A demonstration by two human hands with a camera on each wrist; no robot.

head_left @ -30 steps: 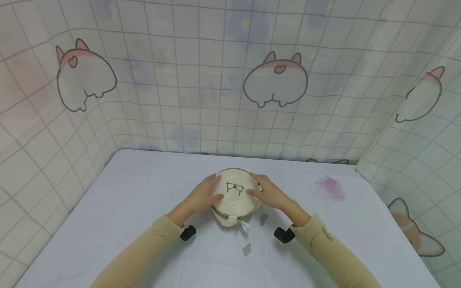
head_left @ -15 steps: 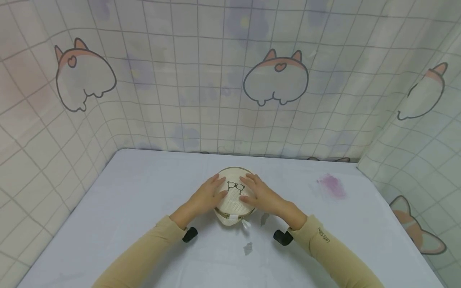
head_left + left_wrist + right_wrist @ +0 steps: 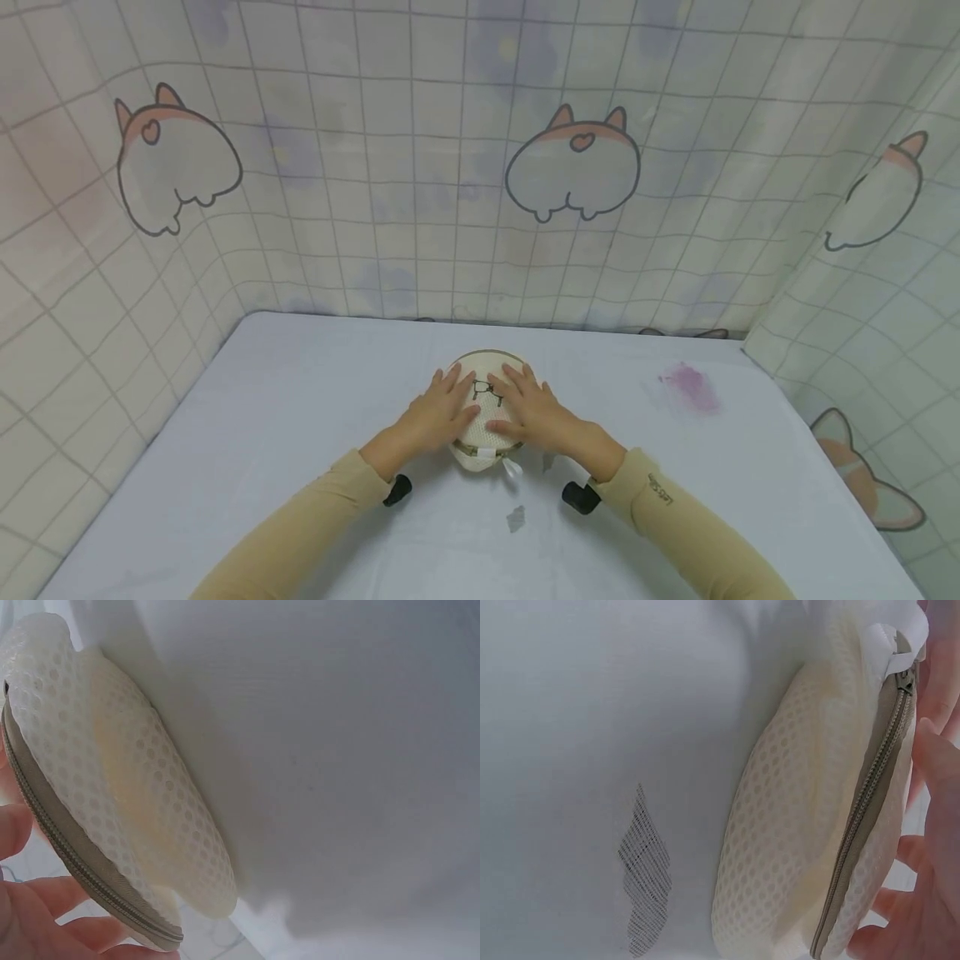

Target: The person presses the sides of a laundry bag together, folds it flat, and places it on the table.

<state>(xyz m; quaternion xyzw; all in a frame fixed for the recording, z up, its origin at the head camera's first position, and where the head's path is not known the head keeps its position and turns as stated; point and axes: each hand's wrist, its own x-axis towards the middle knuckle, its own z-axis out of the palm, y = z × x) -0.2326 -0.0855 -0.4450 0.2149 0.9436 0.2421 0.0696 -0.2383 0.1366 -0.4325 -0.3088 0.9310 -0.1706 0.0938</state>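
Note:
A round cream mesh laundry bag with a line drawing of glasses on its top sits on the white table. My left hand lies on its left side, fingers spread and fairly straight. From the right, my right hand rests on the top in the same way, partly covering the drawing. The beige zipper runs round the edge under the fingers in the left wrist view. In the right wrist view the zipper slider shows beside a white ribbon loop. The bag's sides bulge and crease below the zipper.
The white tablecloth has two grey patches, one at the bag's front right and another grey patch nearer me. A pink stain marks the right side. A grid-patterned curtain surrounds the table's back and sides.
Both hands have slid inward from the bag's sides onto its top, the right hand moving left over part of the drawing. The bag stays about where it was.

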